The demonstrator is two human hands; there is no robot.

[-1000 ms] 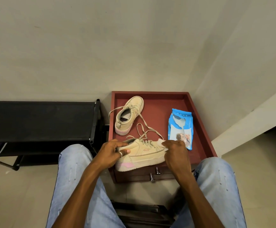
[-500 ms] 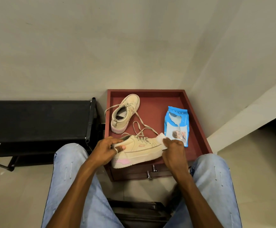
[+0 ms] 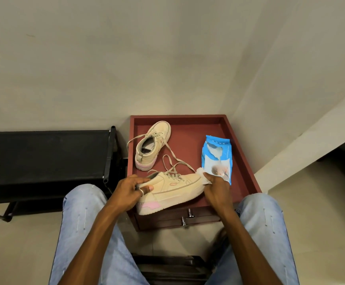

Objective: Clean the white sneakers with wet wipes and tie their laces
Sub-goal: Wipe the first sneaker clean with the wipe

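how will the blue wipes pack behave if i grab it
Probably soft and floppy: the wipes pack looks crinkled. Likely slippery, given its glossy film. Lying flat on the table, it shouldn't roll or tip.

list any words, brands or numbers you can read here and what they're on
No text can be read anywhere.
Blue wipes pack: print and a picture on the front, too blurred to read.
Near sneaker: a pink outlined mark on its side, no legible letters.
Far sneaker: no text shows.
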